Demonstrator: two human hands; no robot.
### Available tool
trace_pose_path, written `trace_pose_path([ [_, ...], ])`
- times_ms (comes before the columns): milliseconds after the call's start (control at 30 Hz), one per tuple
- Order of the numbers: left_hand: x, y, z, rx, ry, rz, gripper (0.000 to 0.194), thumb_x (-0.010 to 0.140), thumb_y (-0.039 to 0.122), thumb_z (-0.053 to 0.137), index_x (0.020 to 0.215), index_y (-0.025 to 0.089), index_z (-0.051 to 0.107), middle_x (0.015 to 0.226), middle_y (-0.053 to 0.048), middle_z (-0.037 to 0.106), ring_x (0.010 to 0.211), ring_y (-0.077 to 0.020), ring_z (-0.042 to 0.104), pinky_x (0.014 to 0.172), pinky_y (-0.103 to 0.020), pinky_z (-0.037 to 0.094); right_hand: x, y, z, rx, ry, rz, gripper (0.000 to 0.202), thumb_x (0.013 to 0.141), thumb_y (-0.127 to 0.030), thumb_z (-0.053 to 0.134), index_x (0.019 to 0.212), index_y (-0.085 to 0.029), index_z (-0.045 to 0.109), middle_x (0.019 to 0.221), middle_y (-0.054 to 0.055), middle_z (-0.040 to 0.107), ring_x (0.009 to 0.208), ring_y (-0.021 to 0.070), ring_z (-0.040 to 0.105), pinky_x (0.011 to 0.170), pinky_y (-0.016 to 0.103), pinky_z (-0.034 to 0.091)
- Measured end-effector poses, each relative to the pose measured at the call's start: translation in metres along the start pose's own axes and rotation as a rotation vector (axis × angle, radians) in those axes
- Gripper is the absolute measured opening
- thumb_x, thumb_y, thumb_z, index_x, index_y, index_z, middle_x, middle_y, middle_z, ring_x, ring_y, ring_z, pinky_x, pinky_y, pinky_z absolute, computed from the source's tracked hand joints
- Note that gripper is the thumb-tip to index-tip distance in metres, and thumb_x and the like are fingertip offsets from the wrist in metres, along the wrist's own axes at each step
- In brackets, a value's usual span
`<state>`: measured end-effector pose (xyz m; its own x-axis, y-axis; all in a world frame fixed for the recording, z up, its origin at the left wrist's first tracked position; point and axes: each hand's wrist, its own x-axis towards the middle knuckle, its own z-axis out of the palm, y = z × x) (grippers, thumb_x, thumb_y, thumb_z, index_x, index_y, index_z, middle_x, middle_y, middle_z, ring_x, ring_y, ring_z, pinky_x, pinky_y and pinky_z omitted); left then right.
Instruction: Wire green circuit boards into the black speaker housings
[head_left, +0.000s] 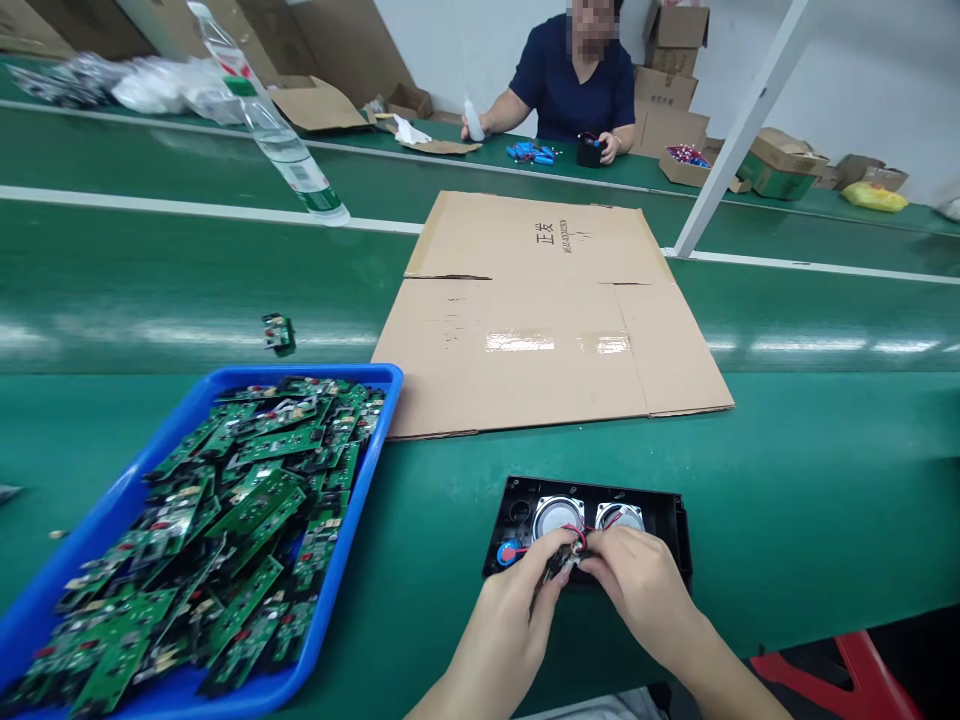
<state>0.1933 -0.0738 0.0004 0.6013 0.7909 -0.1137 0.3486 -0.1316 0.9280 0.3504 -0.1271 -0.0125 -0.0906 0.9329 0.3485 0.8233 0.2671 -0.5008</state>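
Observation:
Low in the middle of the head view lies a black speaker housing (671,520), with two round silver speakers (559,514) and a blue cylindrical cell (509,553) inside. My left hand (510,610) is closed, thumb and fingers pinching a small dark circuit board (559,565) seen nearly edge-on. Opposite it, my right hand (646,582) pinches the red and black wires (577,540) at the board. The fingertips meet over the housing's near side and hide most of the board and the wire ends.
A blue tray (352,530) heaped with green circuit boards stands at left; one loose board (278,333) lies beyond it. Flattened cardboard (555,310) covers the middle. A water bottle (277,130) is at back left. Across the bench sits a person (574,90) holding a white bottle and black housing.

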Motion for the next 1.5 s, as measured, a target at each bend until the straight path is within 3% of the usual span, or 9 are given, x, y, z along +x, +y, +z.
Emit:
trace_pose_path([
  [100, 0.001, 0.004, 0.000, -0.081, -0.003, 0.004, 0.024, 0.087, 0.021, 0.042, 0.105, 0.023, 0.058, 0.090, -0.004, 0.070, 0.074, -0.0170, 0.068, 0.067, -0.019, 0.052, 0.000, 0.002, 0.000, 0.045, -0.029, 0.035, 0.029, 0.099, -0.029, 0.033, 0.108, -0.011, 0.053, 0.077, 0.004, 0.060, 0.065, 0.0128, 0.056, 0.057, 0.025, 0.044],
  [400, 0.001, 0.000, 0.007, -0.188, 0.086, -0.075, 0.020, 0.084, 0.025, 0.046, 0.097, 0.021, 0.061, 0.091, -0.005, 0.069, 0.072, -0.0183, 0.069, 0.066, -0.022, 0.056, 0.004, -0.004, 0.003, 0.058, 0.066, 0.060, 0.032, 0.100, -0.030, 0.030, 0.099, -0.012, 0.057, 0.074, 0.004, 0.061, 0.063, 0.0125, 0.057, 0.055, 0.024, 0.046],
  [533, -0.003, 0.002, 0.003, -0.175, 0.113, -0.153, 0.025, 0.083, 0.029, 0.050, 0.106, 0.021, 0.058, 0.091, -0.006, 0.071, 0.076, -0.0196, 0.069, 0.065, -0.021, 0.055, -0.001, -0.006, -0.001, 0.018, 0.265, 0.082, 0.026, 0.095, -0.035, 0.045, 0.100, -0.011, 0.054, 0.070, 0.002, 0.057, 0.054, 0.0099, 0.051, 0.050, 0.021, 0.044],
  [633, -0.007, 0.008, 0.002, -0.159, 0.157, -0.188, 0.029, 0.082, 0.030, 0.053, 0.109, 0.023, 0.057, 0.091, -0.005, 0.071, 0.076, -0.0183, 0.069, 0.061, -0.018, 0.052, -0.002, 0.000, -0.007, 0.083, 0.373, 0.274, 0.018, 0.091, -0.030, 0.053, 0.087, -0.013, 0.057, 0.064, 0.000, 0.055, 0.047, 0.0072, 0.047, 0.044, 0.017, 0.042],
  [767, -0.010, 0.014, 0.002, -0.092, 0.200, -0.167, 0.029, 0.083, 0.031, 0.052, 0.111, 0.023, 0.056, 0.077, -0.001, 0.071, 0.062, -0.0136, 0.066, 0.049, -0.015, 0.044, 0.003, 0.009, -0.011, 0.345, 0.189, 0.490, 0.015, 0.084, -0.026, 0.056, 0.085, -0.013, 0.065, 0.066, 0.000, 0.057, 0.040, 0.0053, 0.043, 0.039, 0.016, 0.038],
  [933, -0.010, 0.008, 0.002, 0.010, 0.180, -0.106, 0.031, 0.085, 0.031, 0.049, 0.114, 0.022, 0.053, 0.070, 0.000, 0.067, 0.059, -0.0139, 0.066, 0.058, -0.018, 0.049, 0.014, 0.007, -0.010, 0.748, 0.049, 0.518, 0.019, 0.083, -0.026, 0.053, 0.080, -0.017, 0.069, 0.084, 0.005, 0.058, 0.053, 0.0072, 0.053, 0.046, 0.016, 0.043],
  [1067, -0.008, -0.001, -0.001, 0.009, 0.126, -0.031, 0.032, 0.087, 0.029, 0.042, 0.118, 0.021, 0.048, 0.078, -0.001, 0.070, 0.070, -0.0133, 0.069, 0.060, -0.017, 0.053, 0.022, 0.009, -0.013, 0.680, -0.062, 0.544, 0.020, 0.084, -0.027, 0.051, 0.078, -0.017, 0.067, 0.101, 0.006, 0.060, 0.073, 0.0118, 0.057, 0.054, 0.018, 0.044],
  [1200, -0.003, -0.001, -0.002, 0.033, 0.144, 0.001, 0.033, 0.087, 0.028, 0.041, 0.118, 0.019, 0.047, 0.080, -0.001, 0.071, 0.066, -0.0135, 0.069, 0.059, -0.020, 0.056, 0.023, 0.013, -0.015, 0.653, -0.138, 0.566, 0.012, 0.082, -0.024, 0.054, 0.079, -0.017, 0.064, 0.072, 0.001, 0.062, 0.064, 0.0122, 0.057, 0.056, 0.020, 0.042],
  [1500, 0.001, -0.005, -0.002, 0.038, 0.127, -0.021, 0.032, 0.086, 0.027, 0.040, 0.116, 0.020, 0.049, 0.077, -0.002, 0.072, 0.063, -0.0161, 0.069, 0.058, -0.022, 0.056, 0.018, 0.006, -0.004, 0.360, -0.123, 0.133, 0.016, 0.087, -0.010, 0.047, 0.080, -0.015, 0.060, 0.073, 0.001, 0.056, 0.068, 0.0125, 0.046, 0.064, 0.025, 0.036],
])
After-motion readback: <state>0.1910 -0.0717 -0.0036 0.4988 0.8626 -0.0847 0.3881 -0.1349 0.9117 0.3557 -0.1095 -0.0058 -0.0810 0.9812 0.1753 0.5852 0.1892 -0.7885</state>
